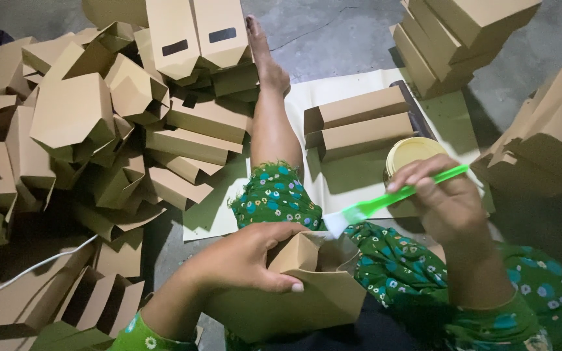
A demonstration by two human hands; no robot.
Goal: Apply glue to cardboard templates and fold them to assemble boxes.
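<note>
My left hand (245, 257) grips a half-folded brown cardboard box (300, 289) in the lower middle of the frame, fingers curled over its open flap and thumb pressed along the edge, the box resting on my lap. My right hand (447, 205) is closed round the handle of a green brush (398, 195), pinching it between thumb and fingers, with the pale bristles pointing down at the box's open mouth, just above the flap. Just behind that hand, right of centre, a round yellow tub (411, 153) sits on a sheet of pale paper (352, 175) spread over the floor, beside two flat folded boxes (359, 123). A loose heap of made-up boxes (99, 130) fills the left of the frame, and neater stacks (456, 39) stand at the upper right. As I judge it, the risk is smearing: if the bristles carry too much, it could run onto the outer face or onto my fingers at the flap. My grip on the box is one-handed, so the flap could spring back under the brush. My wrist is also near the tub and could knock it.
</note>
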